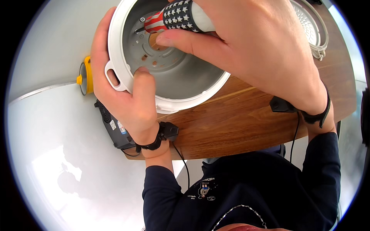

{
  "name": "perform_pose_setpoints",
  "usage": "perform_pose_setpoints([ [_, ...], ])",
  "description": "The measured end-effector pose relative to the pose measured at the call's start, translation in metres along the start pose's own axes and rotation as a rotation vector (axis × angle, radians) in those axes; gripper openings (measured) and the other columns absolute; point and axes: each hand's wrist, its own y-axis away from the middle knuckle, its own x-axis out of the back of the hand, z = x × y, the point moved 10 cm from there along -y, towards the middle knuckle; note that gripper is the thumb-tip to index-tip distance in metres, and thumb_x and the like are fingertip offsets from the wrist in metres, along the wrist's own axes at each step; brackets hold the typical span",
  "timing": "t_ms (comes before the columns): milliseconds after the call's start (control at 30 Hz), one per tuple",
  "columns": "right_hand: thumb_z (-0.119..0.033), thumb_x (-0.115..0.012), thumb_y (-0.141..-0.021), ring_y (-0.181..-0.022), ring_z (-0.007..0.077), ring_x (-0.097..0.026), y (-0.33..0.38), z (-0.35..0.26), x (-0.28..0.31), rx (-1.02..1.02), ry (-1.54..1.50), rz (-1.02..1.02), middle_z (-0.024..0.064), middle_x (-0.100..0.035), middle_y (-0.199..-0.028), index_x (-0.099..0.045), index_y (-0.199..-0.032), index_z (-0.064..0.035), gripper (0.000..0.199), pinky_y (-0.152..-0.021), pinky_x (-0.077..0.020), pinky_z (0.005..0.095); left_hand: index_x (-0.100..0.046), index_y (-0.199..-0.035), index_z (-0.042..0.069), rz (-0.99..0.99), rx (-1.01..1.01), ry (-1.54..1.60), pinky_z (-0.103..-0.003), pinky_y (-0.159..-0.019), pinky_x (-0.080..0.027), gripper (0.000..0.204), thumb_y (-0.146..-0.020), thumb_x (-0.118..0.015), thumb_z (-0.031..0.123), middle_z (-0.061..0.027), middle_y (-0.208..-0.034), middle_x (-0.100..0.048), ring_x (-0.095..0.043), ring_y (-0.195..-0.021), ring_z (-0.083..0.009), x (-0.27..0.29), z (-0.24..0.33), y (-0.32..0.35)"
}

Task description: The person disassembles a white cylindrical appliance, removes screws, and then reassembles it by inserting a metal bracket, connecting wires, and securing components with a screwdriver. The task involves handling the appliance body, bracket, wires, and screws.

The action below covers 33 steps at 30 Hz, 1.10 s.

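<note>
Right grip point(254, 44) wraps a star-and-stripe screwdriver point(179, 17), hiding its rear end, its tip hard to make out, inside the white-rimmed housing point(185, 81) beneath, which the view's top edge cuts off and the left grip point(133, 104) clasps by the rim, above the wooden bench point(231, 123).

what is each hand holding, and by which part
Right hand: a screwdriver, by its star-patterned handle. Left hand: a white cooker shell, by its rim.

Navy top point(254, 181) with a small cartoon print point(204, 190) near six o'clock; silvery chain necklace point(241, 206) at five; black wrist straps point(154, 144), boxy modules point(169, 131), thin cables point(187, 167).
</note>
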Motion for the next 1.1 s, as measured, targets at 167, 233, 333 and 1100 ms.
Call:
perform_pose_setpoints([
  [167, -0.014, -0.079, -0.086, -0.058, 0.0318, -0.061, -0.001, 0.001, 0.001, -0.006, 0.002, 0.004, 0.0147, -0.060, -0.072, -0.055, -0.103, -0.0007, 0.033, -0.052, -0.0485, 0.0383, -0.053, -0.145, -0.008, -0.007, 0.010, 0.014, -0.040, -0.116, -0.039, 0.079, -0.067, -0.048, 0.007, -0.0211, -0.138, -0.061, -0.059, -0.130, -0.0296, -0.002, 0.000, 0.000],
  [233, -0.014, -0.079, -0.086, -0.058, 0.0319, -0.061, -0.001, 0.003, 0.003, -0.008, 0.006, 0.005, 0.0146, -0.060, -0.072, -0.055, -0.103, -0.0008, 0.033, -0.052, -0.0484, 0.0383, -0.053, -0.145, -0.008, 0.001, 0.014, 0.019, -0.039, -0.116, -0.040, 0.079, -0.067, -0.047, 0.007, -0.0210, -0.139, -0.061, -0.059, -0.131, -0.0295, -0.002, 0.001, 0.001],
  [333, -0.014, -0.079, -0.086, -0.058, 0.0319, -0.061, -0.003, 0.005, 0.008, -0.016, 0.015, 0.008, 0.0145, -0.060, -0.071, -0.055, -0.102, -0.0008, 0.032, -0.052, -0.0482, 0.0384, -0.053, -0.144, -0.008, -0.008, 0.003, -0.019, -0.038, -0.115, -0.040, 0.079, -0.067, -0.048, 0.008, -0.0204, -0.139, -0.061, -0.059, -0.130, -0.0289, -0.002, 0.003, 0.002],
  [1100, -0.015, -0.078, -0.086, -0.055, 0.0321, -0.061, -0.016, 0.004, 0.030, -0.150, 0.074, 0.099, 0.0140, -0.061, -0.066, -0.055, -0.096, -0.0016, 0.029, -0.050, -0.0469, 0.0391, -0.053, -0.144, -0.009, 0.028, 0.023, 0.061, -0.037, -0.114, -0.040, 0.078, -0.067, -0.048, 0.006, -0.0196, -0.139, -0.061, -0.059, -0.129, -0.0271, 0.001, -0.001, 0.001],
])
